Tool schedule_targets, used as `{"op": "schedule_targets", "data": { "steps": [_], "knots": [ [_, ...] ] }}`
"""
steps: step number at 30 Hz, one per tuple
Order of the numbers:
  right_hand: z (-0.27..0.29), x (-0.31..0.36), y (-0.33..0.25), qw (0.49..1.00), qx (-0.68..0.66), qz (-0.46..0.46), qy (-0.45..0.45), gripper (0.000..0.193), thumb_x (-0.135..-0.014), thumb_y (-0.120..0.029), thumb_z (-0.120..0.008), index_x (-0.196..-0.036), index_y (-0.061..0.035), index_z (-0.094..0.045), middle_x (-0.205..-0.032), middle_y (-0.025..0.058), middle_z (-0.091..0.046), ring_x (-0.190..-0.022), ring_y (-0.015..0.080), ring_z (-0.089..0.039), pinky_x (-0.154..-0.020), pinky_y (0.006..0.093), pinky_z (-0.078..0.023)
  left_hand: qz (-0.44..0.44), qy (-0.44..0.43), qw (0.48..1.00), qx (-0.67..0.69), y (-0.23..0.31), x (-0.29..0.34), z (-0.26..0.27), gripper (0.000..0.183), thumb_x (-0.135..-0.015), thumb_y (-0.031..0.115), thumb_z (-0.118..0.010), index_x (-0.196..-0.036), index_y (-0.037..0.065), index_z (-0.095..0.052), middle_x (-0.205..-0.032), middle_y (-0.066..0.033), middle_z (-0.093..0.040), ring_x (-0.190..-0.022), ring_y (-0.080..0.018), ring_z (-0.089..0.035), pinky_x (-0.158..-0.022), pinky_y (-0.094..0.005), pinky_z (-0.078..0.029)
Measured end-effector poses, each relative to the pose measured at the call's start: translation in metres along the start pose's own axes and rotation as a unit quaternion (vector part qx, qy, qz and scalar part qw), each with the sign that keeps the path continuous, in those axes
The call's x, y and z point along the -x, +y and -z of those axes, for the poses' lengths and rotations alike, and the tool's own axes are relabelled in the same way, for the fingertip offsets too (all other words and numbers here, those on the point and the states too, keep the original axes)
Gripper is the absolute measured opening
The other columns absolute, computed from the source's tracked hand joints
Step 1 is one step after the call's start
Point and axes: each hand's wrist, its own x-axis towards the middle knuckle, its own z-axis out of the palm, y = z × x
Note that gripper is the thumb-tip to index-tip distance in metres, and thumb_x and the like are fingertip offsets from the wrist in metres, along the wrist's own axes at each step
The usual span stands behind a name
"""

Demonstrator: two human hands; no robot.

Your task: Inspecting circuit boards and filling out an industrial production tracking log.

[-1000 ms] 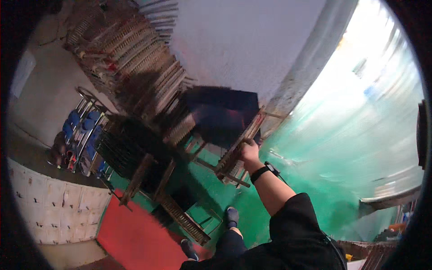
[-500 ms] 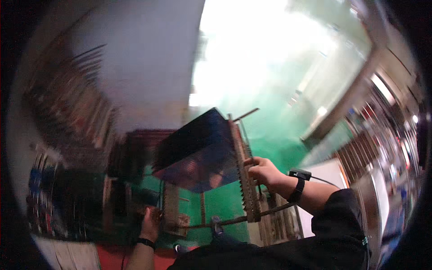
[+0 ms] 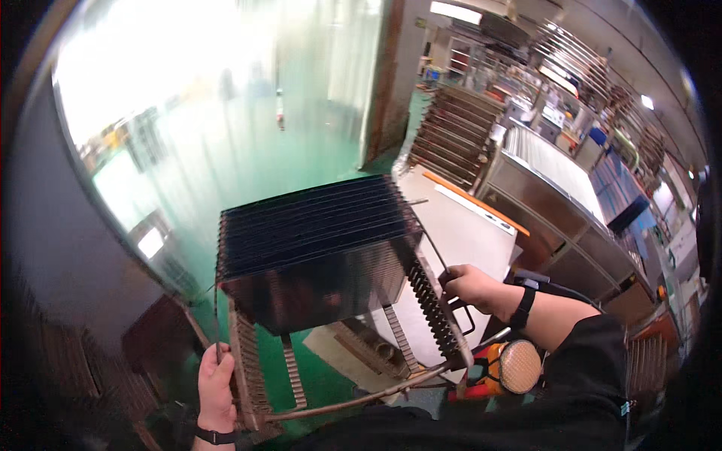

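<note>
Between my hands is a rusty slotted rack (image 3: pixel 361 395) with toothed side rails and a curved front bar. A row of thin dark panels (image 3: pixel 308 233) stands upright in its far part, edges up, close together. The near slots hold nothing. My right hand (image 3: pixel 477 289) is closed around the bent wire handle on the rack's right side. At the near left corner, my left hand (image 3: pixel 216 383) is closed around the rack's left handle rod, part of which is hidden by the fingers. Both wrists carry dark bands.
Ahead left hangs a bright translucent strip curtain (image 3: pixel 301 98) over green floor. A white board (image 3: pixel 444 218) lies right of the rack, with a metal-sided cabinet (image 3: pixel 541 218) beyond. Stacked slatted racks (image 3: pixel 455 135) stand behind. An orange-and-yellow object (image 3: pixel 508 368) sits near my right forearm.
My view has swung to the right, bringing the white board and cabinet closer to the middle. The rack has travelled with me, still held in both hands.
</note>
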Motion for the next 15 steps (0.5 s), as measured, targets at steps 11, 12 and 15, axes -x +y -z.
{"op": "schedule_targets", "data": {
  "steps": [11, 12, 15],
  "knots": [
    [0.156, -0.132, 0.103, 0.938, -0.063, 0.116, 0.320, 0.029, -0.089, -0.013, -0.050, -0.107, -0.0022, -0.072, -0.078, 0.0094, -0.067, -0.057, 0.0179, -0.058, -0.050, 0.0325, -0.046, -0.016, -0.106, 0.990, -0.096, -0.094, -0.061, -0.195, 0.031, -0.099, 0.011, -0.058, -0.126, 0.001, -0.045, -0.104, -0.0011, -0.051, -0.092, -0.0098, -0.050, -0.082, -0.0268, -0.044],
    [0.174, -0.153, 0.104, 0.915, -0.045, 0.168, 0.364, 0.029, -0.088, -0.010, -0.051, -0.106, -0.0007, -0.071, -0.083, 0.0109, -0.069, -0.065, 0.0189, -0.062, -0.055, 0.0334, -0.049, -0.044, -0.128, 0.983, -0.125, -0.103, -0.055, -0.210, 0.037, -0.099, 0.015, -0.061, -0.129, 0.001, -0.043, -0.107, -0.0021, -0.051, -0.098, -0.0120, -0.050, -0.085, -0.0289, -0.046],
    [0.205, -0.183, 0.034, 0.751, 0.056, 0.380, 0.537, 0.021, -0.086, -0.009, -0.055, -0.100, -0.0018, -0.069, -0.093, 0.0091, -0.067, -0.088, 0.0177, -0.062, -0.080, 0.0302, -0.049, 0.013, -0.363, 0.902, -0.234, -0.114, -0.051, -0.202, 0.055, -0.100, 0.025, -0.063, -0.142, -0.003, -0.041, -0.112, -0.0109, -0.060, -0.093, -0.0165, -0.061, -0.086, -0.0326, -0.051]
  ]
}}
